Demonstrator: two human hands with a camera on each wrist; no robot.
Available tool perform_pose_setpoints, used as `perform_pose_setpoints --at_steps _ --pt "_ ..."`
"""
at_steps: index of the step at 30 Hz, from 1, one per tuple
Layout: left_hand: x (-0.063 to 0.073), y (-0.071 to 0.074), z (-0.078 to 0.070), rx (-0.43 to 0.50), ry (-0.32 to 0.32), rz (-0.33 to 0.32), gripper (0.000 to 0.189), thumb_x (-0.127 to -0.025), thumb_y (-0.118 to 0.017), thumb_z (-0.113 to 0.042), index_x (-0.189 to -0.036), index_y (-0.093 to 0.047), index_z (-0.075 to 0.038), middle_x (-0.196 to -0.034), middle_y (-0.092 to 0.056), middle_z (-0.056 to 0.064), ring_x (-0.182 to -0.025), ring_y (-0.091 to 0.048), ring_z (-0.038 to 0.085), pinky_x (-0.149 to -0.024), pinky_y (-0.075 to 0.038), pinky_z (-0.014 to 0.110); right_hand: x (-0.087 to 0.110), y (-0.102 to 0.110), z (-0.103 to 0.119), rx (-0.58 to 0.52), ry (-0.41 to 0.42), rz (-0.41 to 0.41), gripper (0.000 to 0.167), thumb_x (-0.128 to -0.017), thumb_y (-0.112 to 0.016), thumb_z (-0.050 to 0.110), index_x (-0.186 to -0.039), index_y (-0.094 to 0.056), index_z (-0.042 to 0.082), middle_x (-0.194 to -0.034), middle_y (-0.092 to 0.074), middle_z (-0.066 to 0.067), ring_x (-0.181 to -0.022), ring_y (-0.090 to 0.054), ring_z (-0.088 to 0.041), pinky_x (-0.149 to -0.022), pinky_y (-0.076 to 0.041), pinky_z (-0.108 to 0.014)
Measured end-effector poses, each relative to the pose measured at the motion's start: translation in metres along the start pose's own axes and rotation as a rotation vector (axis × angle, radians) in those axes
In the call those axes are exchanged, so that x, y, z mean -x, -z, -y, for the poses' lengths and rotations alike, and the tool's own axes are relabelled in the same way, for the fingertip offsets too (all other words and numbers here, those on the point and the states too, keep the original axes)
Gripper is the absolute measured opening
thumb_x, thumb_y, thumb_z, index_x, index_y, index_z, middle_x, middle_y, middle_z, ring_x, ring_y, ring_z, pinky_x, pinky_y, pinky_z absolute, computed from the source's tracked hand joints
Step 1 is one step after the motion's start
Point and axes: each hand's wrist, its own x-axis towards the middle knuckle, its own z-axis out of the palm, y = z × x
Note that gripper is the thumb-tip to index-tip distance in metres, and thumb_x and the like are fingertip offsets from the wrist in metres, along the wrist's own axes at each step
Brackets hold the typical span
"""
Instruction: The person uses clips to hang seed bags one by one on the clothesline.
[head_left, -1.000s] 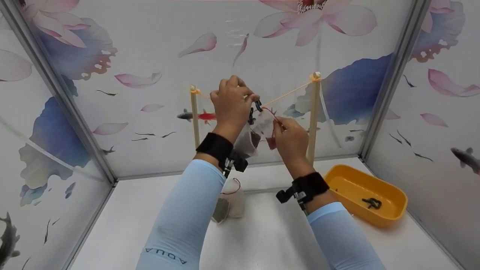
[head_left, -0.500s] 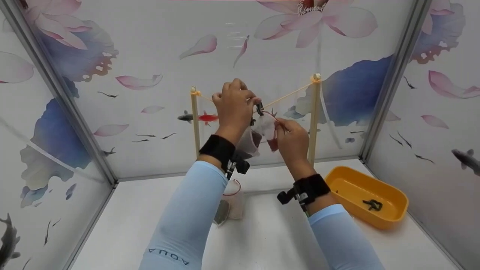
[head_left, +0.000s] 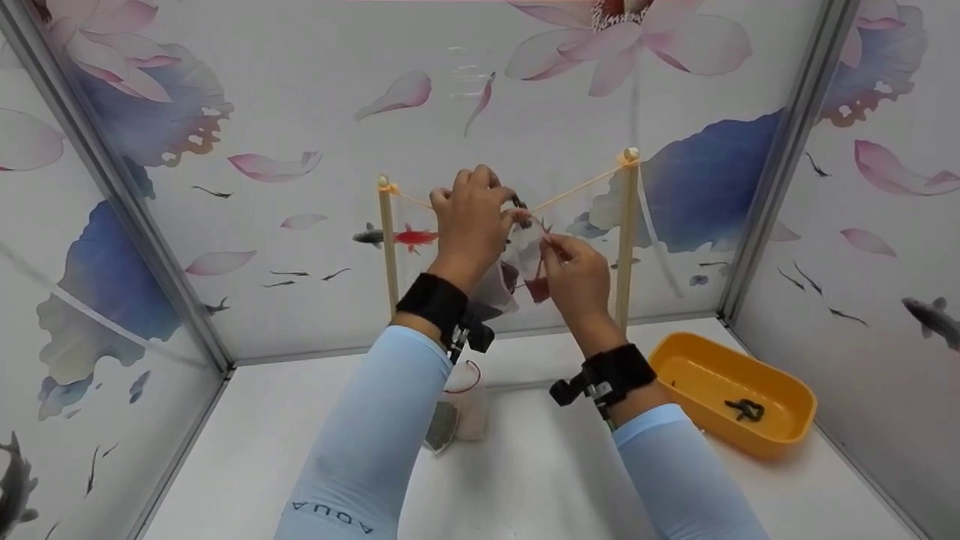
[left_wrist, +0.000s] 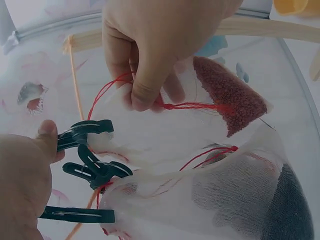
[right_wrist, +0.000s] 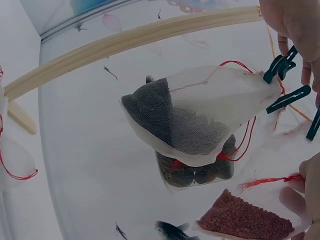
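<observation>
My left hand [head_left: 472, 221] is up at the orange rope, pinching a dark green clothespin [left_wrist: 85, 132] between thumb and fingers. The clothespin's nose overlaps the top of a white mesh drawstring bag [left_wrist: 145, 127] with reddish grains [right_wrist: 245, 217] in its bottom. My right hand [head_left: 581, 281] pinches this bag near its top, at its red drawstring [left_wrist: 190, 105]. Beside it hangs another mesh bag [right_wrist: 200, 120] with dark contents, held at the rope by a green clothespin [left_wrist: 97, 170]. A further filled bag [right_wrist: 195, 172] shows partly hidden behind that one.
The orange rope [head_left: 577, 189] runs between two wooden posts [head_left: 628, 240]. Below, more mesh bags [head_left: 471, 416] lie on the white table [head_left: 525, 472]. A yellow tray [head_left: 679, 356] at the right holds green clothespins [head_left: 745, 409]. Printed panels surround the table.
My left hand has moved slightly right and down along the rope with the clothespin. My right hand has shifted a little left, bringing the reddish-grain bag closer to the clothespin.
</observation>
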Motion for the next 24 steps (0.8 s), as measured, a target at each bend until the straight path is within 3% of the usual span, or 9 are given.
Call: perform_pose_setpoints --at_steps 3,6,8,11,16,19,22,24 --pt "0.003 0.002 0.003 -0.035 -0.037 0.050 0.052 -0.104 -0.073 -0.060 -0.139 -0.081 -0.022 -0.134 -0.066 0.005 -0.129 -0.059 0.028 -0.103 -0.041 0.055 -0.001 -0.001 -0.001 -0.032 -0.026 0.018 0.024 -0.111 -0.076 0.020 -0.126 -0.086 0.003 -0.111 -0.086 -0.016 -0.100 -0.081 -0.034 -0.093 -0.068 -0.051" --pt "0.008 0.006 0.007 -0.037 -0.071 0.050 0.057 -0.105 -0.070 -0.062 -0.143 -0.078 -0.021 -0.139 -0.065 0.007 -0.134 -0.058 0.030 -0.107 -0.043 0.056 0.001 -0.002 -0.004 -0.051 -0.045 0.030 0.024 -0.112 -0.075 0.021 -0.126 -0.085 0.004 -0.110 -0.086 -0.016 -0.100 -0.082 -0.032 -0.094 -0.070 -0.051" --pt "0.015 0.009 0.009 0.000 -0.098 0.005 0.055 -0.107 -0.070 -0.059 -0.145 -0.078 -0.020 -0.142 -0.065 0.007 -0.138 -0.058 0.030 -0.109 -0.045 0.056 0.002 -0.002 -0.006 -0.057 -0.050 0.034 0.024 -0.111 -0.075 0.020 -0.125 -0.085 0.004 -0.109 -0.086 -0.016 -0.100 -0.082 -0.032 -0.093 -0.070 -0.051" --pt "0.034 0.015 0.013 0.081 -0.151 -0.126 0.044 -0.111 -0.072 -0.049 -0.141 -0.080 -0.018 -0.138 -0.068 0.008 -0.137 -0.060 0.030 -0.108 -0.051 0.052 0.005 -0.001 -0.009 -0.061 -0.058 0.043 0.021 -0.110 -0.076 0.019 -0.122 -0.085 0.005 -0.106 -0.085 -0.014 -0.099 -0.081 -0.030 -0.091 -0.069 -0.048" --pt "0.082 0.014 0.029 0.267 -0.192 -0.395 0.021 -0.110 -0.077 -0.026 -0.121 -0.087 -0.010 -0.121 -0.071 0.011 -0.121 -0.065 0.031 -0.109 -0.056 0.049 0.012 0.010 -0.012 -0.060 -0.079 0.073 0.019 -0.109 -0.077 0.020 -0.121 -0.084 0.007 -0.106 -0.084 -0.012 -0.101 -0.079 -0.029 -0.093 -0.065 -0.047" --pt "0.118 0.004 0.049 0.349 -0.143 -0.501 0.015 -0.106 -0.080 -0.018 -0.116 -0.087 -0.008 -0.116 -0.070 0.011 -0.116 -0.064 0.031 -0.109 -0.056 0.050 0.018 0.020 -0.015 -0.065 -0.088 0.094 0.023 -0.109 -0.078 0.021 -0.126 -0.083 0.007 -0.112 -0.085 -0.012 -0.107 -0.080 -0.030 -0.101 -0.065 -0.051" --pt "0.159 -0.015 0.075 0.385 -0.040 -0.525 0.012 -0.103 -0.082 -0.014 -0.113 -0.087 -0.008 -0.112 -0.069 0.011 -0.111 -0.064 0.030 -0.098 -0.058 0.050 0.028 0.032 -0.021 -0.055 -0.086 0.100 0.027 -0.109 -0.080 0.024 -0.130 -0.082 0.007 -0.120 -0.085 -0.012 -0.114 -0.080 -0.032 -0.111 -0.063 -0.054" --pt "0.188 -0.029 0.092 0.396 0.056 -0.465 0.012 -0.103 -0.083 -0.015 -0.113 -0.086 -0.008 -0.111 -0.069 0.011 -0.109 -0.064 0.030 -0.093 -0.058 0.051 0.036 0.042 -0.029 -0.035 -0.085 0.101 0.028 -0.110 -0.078 0.024 -0.131 -0.081 0.006 -0.123 -0.085 -0.013 -0.116 -0.079 -0.034 -0.114 -0.061 -0.055"
